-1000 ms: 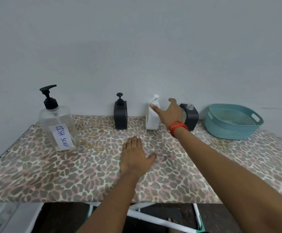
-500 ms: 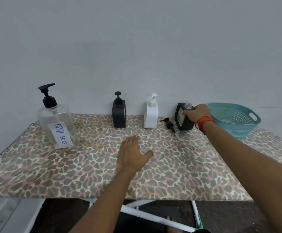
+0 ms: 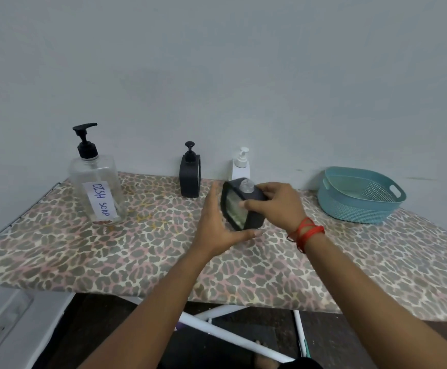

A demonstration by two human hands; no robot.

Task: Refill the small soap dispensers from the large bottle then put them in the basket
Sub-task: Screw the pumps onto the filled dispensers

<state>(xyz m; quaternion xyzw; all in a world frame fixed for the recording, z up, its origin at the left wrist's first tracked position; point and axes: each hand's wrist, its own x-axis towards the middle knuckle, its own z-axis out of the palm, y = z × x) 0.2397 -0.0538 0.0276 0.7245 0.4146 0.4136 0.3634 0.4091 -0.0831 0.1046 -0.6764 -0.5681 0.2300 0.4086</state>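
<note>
On the counter (image 3: 57,249), the large bottle (image 3: 96,187) stands capped at far left. A black dispenser (image 3: 189,173) and a white dispenser (image 3: 241,166) wait by the wall. At centre the left hand (image 3: 217,225), fingers straight, cups the pumpless dispenser (image 3: 243,209), which the right hand (image 3: 275,206) grips. Nothing looks refilled yet, and the basket (image 3: 361,206) at right holds no dispenser.

Light: soft, even, dimmish | shadows: faint, diffuse | focus: slightly soft throughout | worktop (image 3: 57,257) edges bowed, wide-angle
</note>
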